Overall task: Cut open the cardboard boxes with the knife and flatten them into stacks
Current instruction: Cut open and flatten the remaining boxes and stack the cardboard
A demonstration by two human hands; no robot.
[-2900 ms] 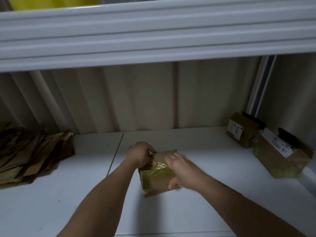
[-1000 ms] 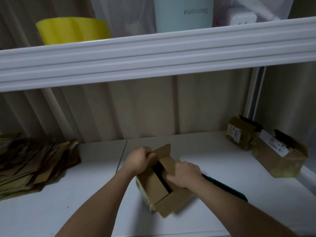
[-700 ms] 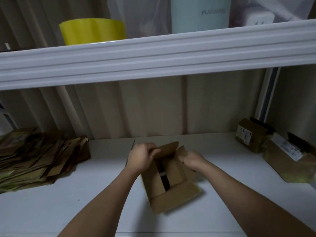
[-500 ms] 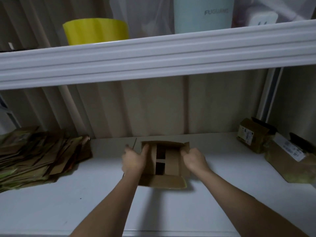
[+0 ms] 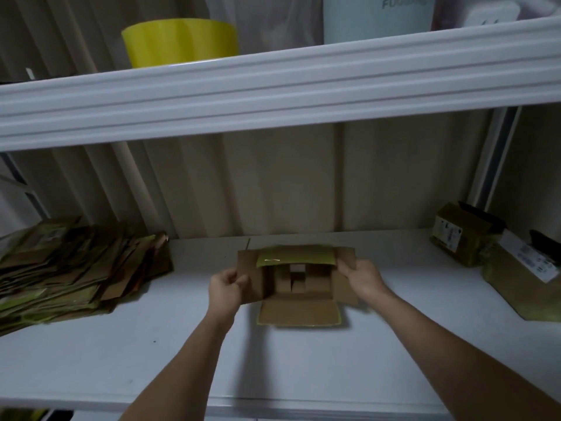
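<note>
On the white shelf (image 5: 91, 360), the left hand (image 5: 226, 288) and right hand (image 5: 362, 276) each pinch a side flap of the small opened brown cardboard box (image 5: 296, 284), seemingly spreading it for flattening; the flattened brown cardboard stack (image 5: 69, 268) waits beyond.

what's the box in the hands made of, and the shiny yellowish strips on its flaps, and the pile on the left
Open box: brown matte cardboard, by its dull tan flaps. Yellowish strips: probably clear plastic packing tape, glossy with a glint. Flattened stack: the same brown cardboard in layered sheets, some edged in similar yellowish tape.
</note>
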